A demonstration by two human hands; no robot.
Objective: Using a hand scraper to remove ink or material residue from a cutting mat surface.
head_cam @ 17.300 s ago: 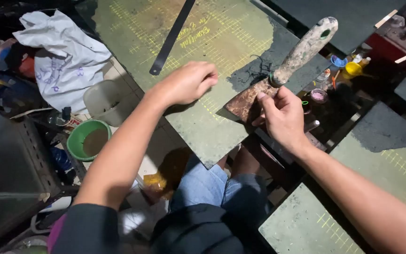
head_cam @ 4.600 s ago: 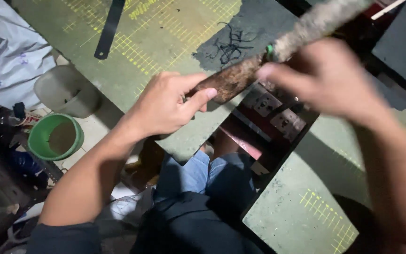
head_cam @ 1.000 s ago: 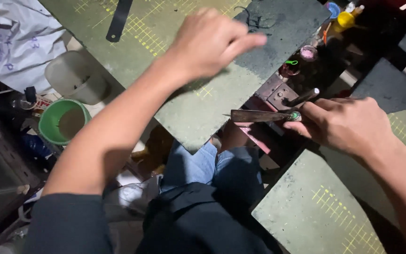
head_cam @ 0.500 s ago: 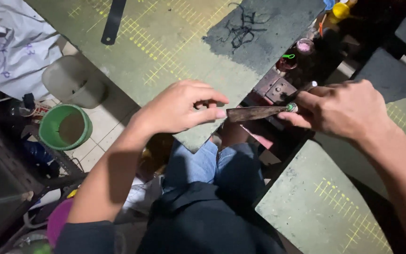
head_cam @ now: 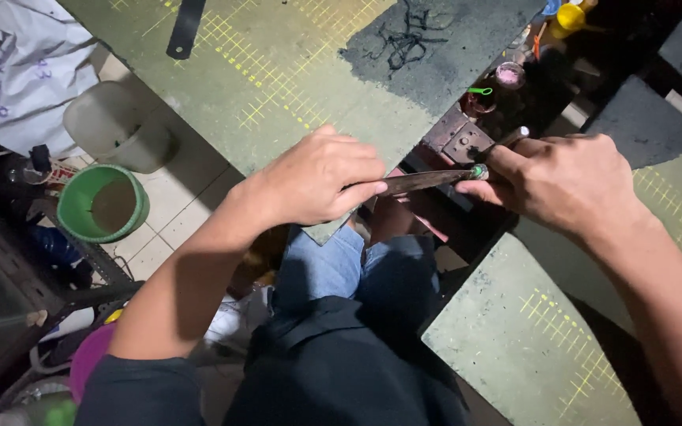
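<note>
A flat, dark metal blade (head_cam: 424, 181) lies level between my two hands, over the near corner of the green gridded cutting mat (head_cam: 278, 71). My right hand (head_cam: 566, 183) grips its handle end, where a small green ring shows at the fingers. My left hand (head_cam: 321, 177) pinches the blade's other end between thumb and fingers. The tool's handle is hidden inside my right fist. My knees in blue jeans (head_cam: 349, 264) are right below the blade.
A green bucket (head_cam: 104, 203) and a pale plastic tub (head_cam: 116, 126) stand on the tiled floor at left. White cloth (head_cam: 17, 63) lies beyond them. A black strap (head_cam: 183, 28) rests on the mat. Small bottles (head_cam: 570, 16) and a metal block (head_cam: 459, 142) crowd the gap. Another mat (head_cam: 562, 331) at right.
My left hand came down from the mat to the blade and now pinches its end. My right hand stays on the handle, the blade held level.
</note>
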